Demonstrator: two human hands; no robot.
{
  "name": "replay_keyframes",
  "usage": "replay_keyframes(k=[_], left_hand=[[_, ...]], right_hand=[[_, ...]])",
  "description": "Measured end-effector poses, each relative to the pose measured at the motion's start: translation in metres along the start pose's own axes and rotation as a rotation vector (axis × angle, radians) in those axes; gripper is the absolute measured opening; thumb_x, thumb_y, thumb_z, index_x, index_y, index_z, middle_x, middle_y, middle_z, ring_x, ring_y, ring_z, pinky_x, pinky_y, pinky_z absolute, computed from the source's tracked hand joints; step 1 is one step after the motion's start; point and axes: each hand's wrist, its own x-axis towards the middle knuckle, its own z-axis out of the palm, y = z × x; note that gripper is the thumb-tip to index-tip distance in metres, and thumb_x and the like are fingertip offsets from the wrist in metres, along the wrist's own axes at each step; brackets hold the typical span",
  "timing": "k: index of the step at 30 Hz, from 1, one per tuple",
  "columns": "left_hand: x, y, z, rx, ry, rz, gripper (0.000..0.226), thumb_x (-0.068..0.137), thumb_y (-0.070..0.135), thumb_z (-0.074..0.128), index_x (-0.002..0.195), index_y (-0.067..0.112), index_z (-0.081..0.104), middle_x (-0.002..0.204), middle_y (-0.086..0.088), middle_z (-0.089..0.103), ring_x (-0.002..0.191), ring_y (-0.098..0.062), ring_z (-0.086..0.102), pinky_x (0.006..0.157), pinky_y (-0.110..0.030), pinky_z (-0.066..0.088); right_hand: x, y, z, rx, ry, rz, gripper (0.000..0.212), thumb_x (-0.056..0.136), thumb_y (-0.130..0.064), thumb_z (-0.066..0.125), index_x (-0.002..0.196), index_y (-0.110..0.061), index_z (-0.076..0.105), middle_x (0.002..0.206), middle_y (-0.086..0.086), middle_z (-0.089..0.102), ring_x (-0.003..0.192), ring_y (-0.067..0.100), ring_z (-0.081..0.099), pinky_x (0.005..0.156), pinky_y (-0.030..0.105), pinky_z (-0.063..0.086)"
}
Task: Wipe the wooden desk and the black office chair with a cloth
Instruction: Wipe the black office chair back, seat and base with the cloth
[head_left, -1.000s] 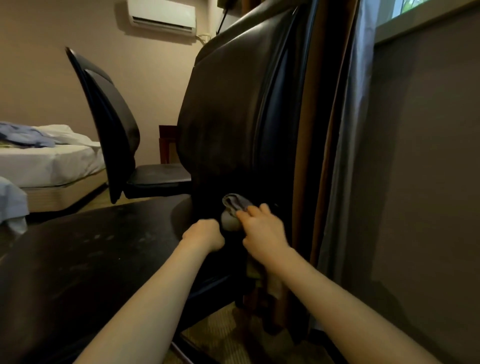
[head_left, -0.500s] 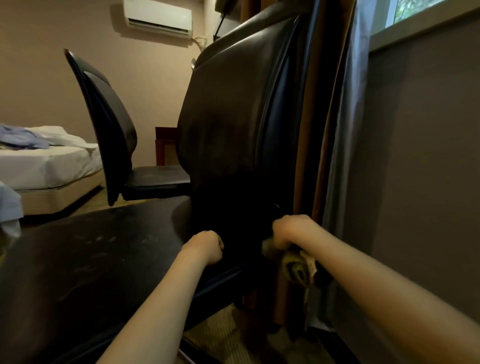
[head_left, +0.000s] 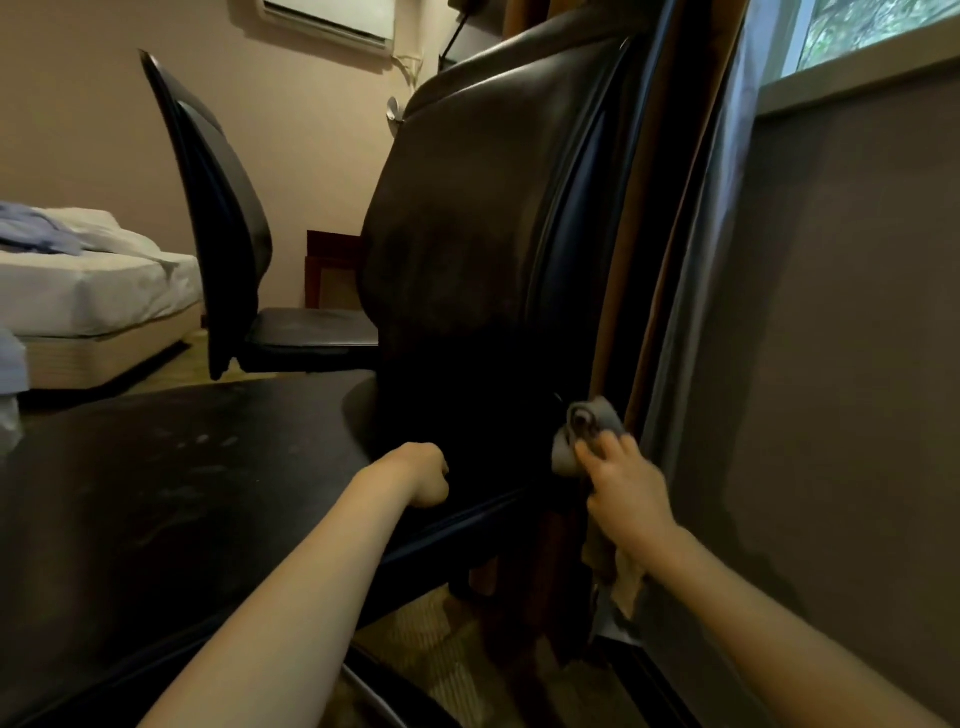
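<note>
A black office chair fills the middle of the head view, its wide dusty seat stretching to the lower left and its backrest rising upright. My right hand grips a bunched grey cloth and presses it against the backrest's lower right edge, beside the curtain. My left hand is a closed fist resting on the rear of the seat, at the foot of the backrest; whether it grips anything is hidden. The wooden desk is out of sight.
A second black chair stands behind on the left. A bed with white sheets lies at far left. Brown and grey curtains hang close to the chair's right side, with a wall and window beyond.
My right hand dropped with the cloth behind the backrest's right edge, then rose again to that edge, cloth showing above the fingers. The left fist stayed on the seat.
</note>
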Motion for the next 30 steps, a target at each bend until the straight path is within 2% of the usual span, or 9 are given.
replay_keyframes(k=[3, 8, 11, 13, 15, 18, 21, 24, 30], left_hand=[[-0.005, -0.002, -0.002, -0.028, -0.007, 0.027, 0.047, 0.096, 0.006, 0.039, 0.142, 0.012, 0.039, 0.147, -0.008, 0.038, 0.132, -0.025, 0.041, 0.105, -0.030, 0.038], [-0.007, -0.012, -0.009, -0.137, 0.012, 0.077, 0.044, 0.096, 0.003, 0.037, 0.138, 0.012, 0.045, 0.143, -0.006, 0.044, 0.121, -0.022, 0.048, 0.096, -0.027, 0.041], [-0.008, -0.013, -0.006, -0.159, 0.036, 0.094, 0.031, 0.094, 0.002, 0.040, 0.110, 0.016, 0.063, 0.114, -0.005, 0.056, 0.099, -0.020, 0.054, 0.084, -0.028, 0.042], [-0.007, -0.015, -0.002, -0.138, 0.053, 0.093, 0.025, 0.090, 0.002, 0.041, 0.076, 0.022, 0.049, 0.085, 0.002, 0.044, 0.072, -0.011, 0.042, 0.074, -0.028, 0.035], [-0.008, -0.019, -0.002, -0.124, 0.025, 0.096, 0.026, 0.090, 0.003, 0.041, 0.078, 0.024, 0.048, 0.086, 0.001, 0.043, 0.070, -0.010, 0.037, 0.074, -0.028, 0.033], [-0.005, -0.023, -0.007, -0.143, 0.016, 0.136, 0.037, 0.092, 0.000, 0.040, 0.118, 0.015, 0.061, 0.112, -0.010, 0.056, 0.087, -0.018, 0.047, 0.078, -0.030, 0.040], [0.002, -0.023, -0.006, -0.133, 0.024, 0.150, 0.023, 0.089, 0.002, 0.042, 0.095, 0.019, 0.056, 0.096, -0.009, 0.048, 0.084, -0.019, 0.044, 0.074, -0.032, 0.039], [0.010, -0.019, -0.006, -0.113, 0.027, 0.134, 0.015, 0.087, 0.003, 0.043, 0.086, 0.017, 0.047, 0.093, -0.004, 0.047, 0.083, -0.019, 0.045, 0.073, -0.031, 0.038], [0.018, -0.025, -0.009, -0.149, 0.006, 0.126, 0.018, 0.086, -0.001, 0.039, 0.085, 0.017, 0.040, 0.087, -0.004, 0.039, 0.078, -0.017, 0.035, 0.070, -0.030, 0.031]], right_hand=[[-0.010, 0.017, 0.008, 0.122, -0.029, 0.043, 0.052, 0.084, -0.010, 0.056, 0.134, -0.023, 0.050, 0.127, -0.001, 0.049, 0.110, 0.020, 0.042, 0.078, 0.028, 0.039], [0.002, 0.013, 0.001, 0.221, 0.465, -0.015, 0.055, 0.059, 0.013, 0.063, 0.111, -0.002, 0.067, 0.107, 0.014, 0.064, 0.087, 0.020, 0.041, 0.058, 0.029, 0.044], [-0.008, -0.006, 0.030, 0.086, 0.047, -0.108, 0.053, 0.074, 0.001, 0.064, 0.124, -0.014, 0.059, 0.124, 0.010, 0.055, 0.102, 0.025, 0.047, 0.073, 0.038, 0.049], [-0.032, -0.008, 0.054, 0.048, -0.373, -0.022, 0.044, 0.088, -0.009, 0.051, 0.131, -0.021, 0.052, 0.134, 0.003, 0.047, 0.117, 0.024, 0.043, 0.089, 0.034, 0.044], [-0.045, -0.006, 0.056, 0.068, -0.519, 0.069, 0.042, 0.088, -0.011, 0.048, 0.127, -0.026, 0.055, 0.132, 0.001, 0.050, 0.119, 0.020, 0.043, 0.091, 0.029, 0.041], [-0.037, 0.004, 0.023, 0.215, -0.132, 0.148, 0.051, 0.077, 0.002, 0.050, 0.122, -0.020, 0.061, 0.121, 0.003, 0.058, 0.107, 0.026, 0.049, 0.080, 0.031, 0.041], [0.001, 0.004, -0.032, 0.320, 0.490, 0.156, 0.057, 0.063, 0.005, 0.042, 0.112, -0.008, 0.067, 0.109, 0.014, 0.064, 0.088, 0.035, 0.052, 0.070, 0.028, 0.036], [0.045, 0.002, -0.048, 0.249, 0.676, 0.218, 0.055, 0.072, 0.010, 0.047, 0.122, -0.006, 0.060, 0.117, 0.015, 0.058, 0.094, 0.033, 0.043, 0.073, 0.029, 0.037], [-0.009, -0.027, 0.028, 0.099, -0.328, 0.116, 0.042, 0.088, -0.006, 0.050, 0.128, -0.019, 0.056, 0.128, 0.005, 0.050, 0.119, 0.029, 0.043, 0.092, 0.037, 0.044]])
